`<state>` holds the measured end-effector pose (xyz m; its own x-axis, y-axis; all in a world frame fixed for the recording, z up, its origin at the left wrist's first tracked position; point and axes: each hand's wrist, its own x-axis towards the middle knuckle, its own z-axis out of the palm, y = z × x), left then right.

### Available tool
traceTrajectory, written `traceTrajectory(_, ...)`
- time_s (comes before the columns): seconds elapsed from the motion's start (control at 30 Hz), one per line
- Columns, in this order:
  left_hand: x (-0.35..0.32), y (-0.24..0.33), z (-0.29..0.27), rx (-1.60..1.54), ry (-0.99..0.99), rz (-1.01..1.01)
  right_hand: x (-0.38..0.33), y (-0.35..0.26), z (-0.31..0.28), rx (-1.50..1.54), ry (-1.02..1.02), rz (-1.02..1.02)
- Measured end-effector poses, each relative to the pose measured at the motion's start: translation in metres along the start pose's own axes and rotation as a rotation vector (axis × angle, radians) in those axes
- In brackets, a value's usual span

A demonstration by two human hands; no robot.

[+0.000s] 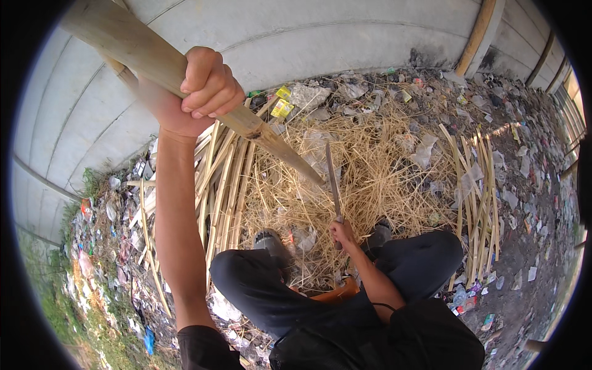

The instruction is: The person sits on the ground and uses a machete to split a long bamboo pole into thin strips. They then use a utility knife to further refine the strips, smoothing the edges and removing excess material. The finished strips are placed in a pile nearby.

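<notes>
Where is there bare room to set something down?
Barest is the dark brown soil right of the rightmost pale bamboo strips, though small scraps dot it. Crowded: the middle, where the right hand holds a long, dark metal knife over tangled yellowish shavings, and the left, where pale split bamboo slats lie close together.

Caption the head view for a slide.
Left fingers grip a thick pole; right fingers hold a long knife over scattered pale strips.

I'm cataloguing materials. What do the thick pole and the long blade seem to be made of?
Pole: likely bamboo, smooth and pale tan, with a node-like mark toward its tapered end.
Blade: probably metal, dull and brownish-grey, judging by its long, thin shape.
</notes>
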<state>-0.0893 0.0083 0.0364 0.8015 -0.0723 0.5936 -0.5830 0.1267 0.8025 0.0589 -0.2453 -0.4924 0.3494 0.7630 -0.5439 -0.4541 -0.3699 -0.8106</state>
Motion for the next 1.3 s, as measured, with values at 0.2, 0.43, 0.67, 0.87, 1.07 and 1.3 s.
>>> traceTrajectory(0.2,-0.006,0.003,-0.005,-0.013,0.036,-0.015,0.007,-0.007,0.006,0.063,-0.18,-0.094)
traceTrajectory(0.43,-0.019,0.005,0.004,0.019,0.316,0.063,0.024,0.038,-0.019,-0.009,0.137,0.13)
traceTrajectory(0.67,-0.031,0.01,0.024,0.28,0.81,0.161,0.017,-0.202,-0.019,-0.025,0.226,-0.202)
traceTrajectory(0.87,-0.02,0.007,0.052,0.309,0.803,0.151,0.018,-0.422,-0.1,-1.151,0.417,-0.217)
traceTrajectory(1.07,-0.011,-0.005,0.068,0.279,0.741,0.134,-0.027,-0.393,-0.208,-1.661,0.466,-0.262)
traceTrajectory(1.3,-0.011,0.0,0.055,0.308,0.675,0.119,-0.074,-0.175,-0.327,-1.522,0.497,-0.215)
